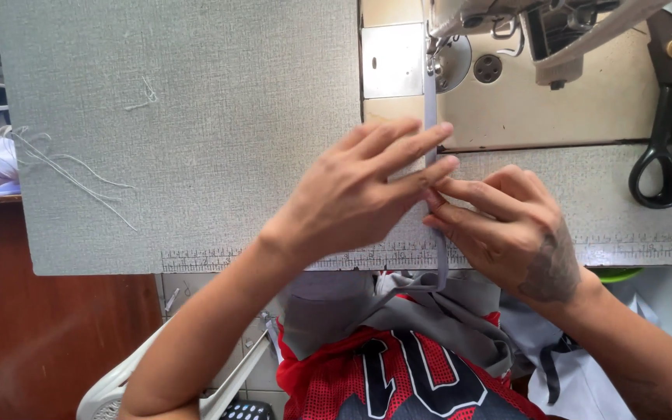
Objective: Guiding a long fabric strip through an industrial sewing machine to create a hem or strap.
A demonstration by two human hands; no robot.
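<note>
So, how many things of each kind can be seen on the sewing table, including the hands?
Hands: 2, left hand and right hand
Grey strip: 1
Sewing machine: 1
Black scissors: 1
Loose threads: 1 bunch
Total: 6

Both forearms bare, no sleeves reaching the wrists. No rings, watch or bracelet seen. Dark tattoo across back of right hand (507,225), near the wrist; design not legible. Left hand (351,194) unmarked. Nails short, unpainted. Red mesh jersey (398,381) worn on torso, with large black, white-edged figures.
</note>
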